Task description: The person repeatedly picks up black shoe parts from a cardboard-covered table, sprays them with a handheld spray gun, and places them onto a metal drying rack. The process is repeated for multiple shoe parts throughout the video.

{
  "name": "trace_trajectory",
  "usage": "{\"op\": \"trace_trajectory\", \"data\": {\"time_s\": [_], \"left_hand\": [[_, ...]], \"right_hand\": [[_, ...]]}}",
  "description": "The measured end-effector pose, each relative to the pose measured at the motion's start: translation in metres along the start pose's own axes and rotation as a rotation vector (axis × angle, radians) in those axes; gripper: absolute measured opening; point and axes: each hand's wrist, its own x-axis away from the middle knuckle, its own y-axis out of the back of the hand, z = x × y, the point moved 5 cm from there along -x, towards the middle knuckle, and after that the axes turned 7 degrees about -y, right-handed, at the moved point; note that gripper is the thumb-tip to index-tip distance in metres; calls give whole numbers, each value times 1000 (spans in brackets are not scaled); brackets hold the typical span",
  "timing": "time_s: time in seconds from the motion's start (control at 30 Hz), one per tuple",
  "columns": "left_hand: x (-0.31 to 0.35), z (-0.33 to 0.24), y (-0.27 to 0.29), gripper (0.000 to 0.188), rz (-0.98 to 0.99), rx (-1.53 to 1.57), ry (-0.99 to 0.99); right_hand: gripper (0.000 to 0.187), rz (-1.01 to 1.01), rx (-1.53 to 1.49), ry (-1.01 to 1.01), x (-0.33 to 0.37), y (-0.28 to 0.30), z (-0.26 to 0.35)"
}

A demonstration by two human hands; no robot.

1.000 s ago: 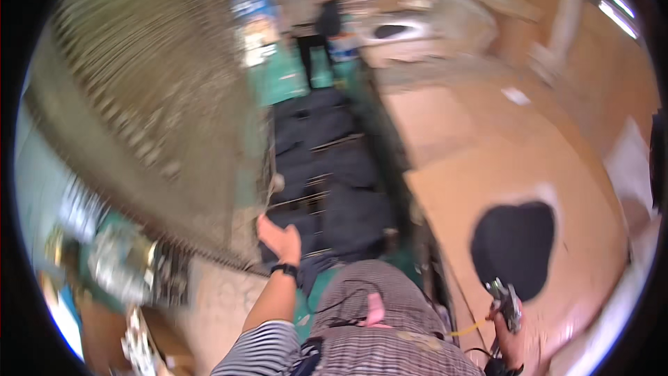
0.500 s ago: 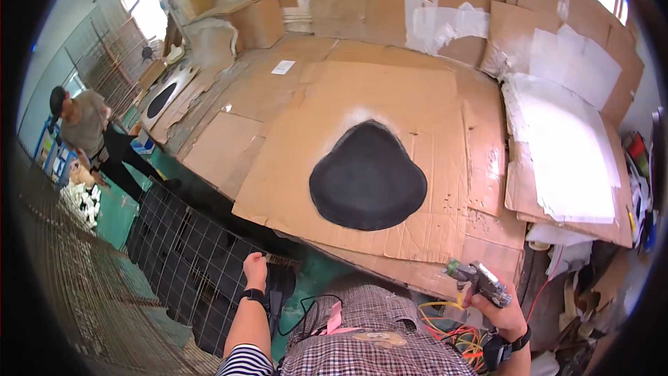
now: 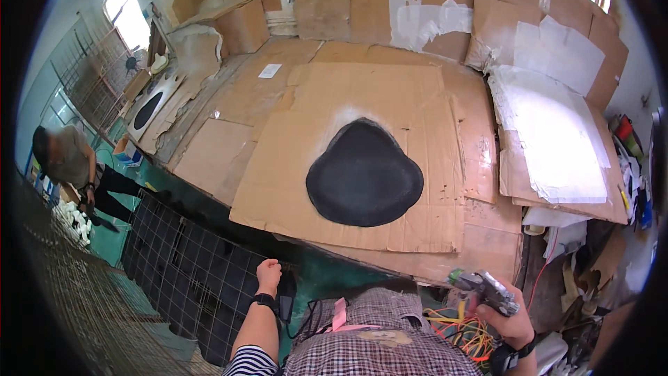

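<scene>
My right hand [image 3: 511,317] grips a spray gun [image 3: 483,287] at the lower right, just past the near edge of the cardboard-covered table [image 3: 278,90]. My left hand [image 3: 268,276] is closed and rests on the top edge of a black wire mesh panel [image 3: 188,271] standing at my left. A black-painted rounded patch [image 3: 364,173] lies in the middle of a large cardboard sheet [image 3: 390,97] in front of me.
Another person [image 3: 73,167] bends over at the far left on the green floor. Cardboard boxes and sheets [image 3: 236,21] pile up against the back wall. White paper sheets [image 3: 557,132] cover the table's right side. Tangled yellow and orange cables [image 3: 463,327] lie by my right side.
The view has swung from the floor and mesh panels up to the cardboard table. My left hand stays on the mesh panel and my right hand keeps the spray gun.
</scene>
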Motion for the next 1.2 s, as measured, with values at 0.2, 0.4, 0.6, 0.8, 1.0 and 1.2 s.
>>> {"op": "trace_trajectory", "data": {"time_s": [0.2, 0.4, 0.6, 0.8, 1.0, 1.2], "left_hand": [[-16, -10, 8, 23, 81, -2, -11], [-48, -20, 18, 22, 129, 28, -61], [-79, -52, 17, 22, 162, 25, -122], [-100, -69, -3, 20, 238, -30, -225], [-106, -62, -24, 20, 274, -18, -223], [-107, -70, -44, 19, 293, -53, -209]], "right_hand": [[52, -171, -3, 110, -30, -43, 15], [49, -463, 105, 156, -3, -43, 28], [48, -354, 131, 10, 16, -64, 15], [51, -270, 83, 7, -21, -108, 21], [39, -438, -39, 129, -52, -97, 36], [31, -528, 14, 129, -29, -64, 29]]}}
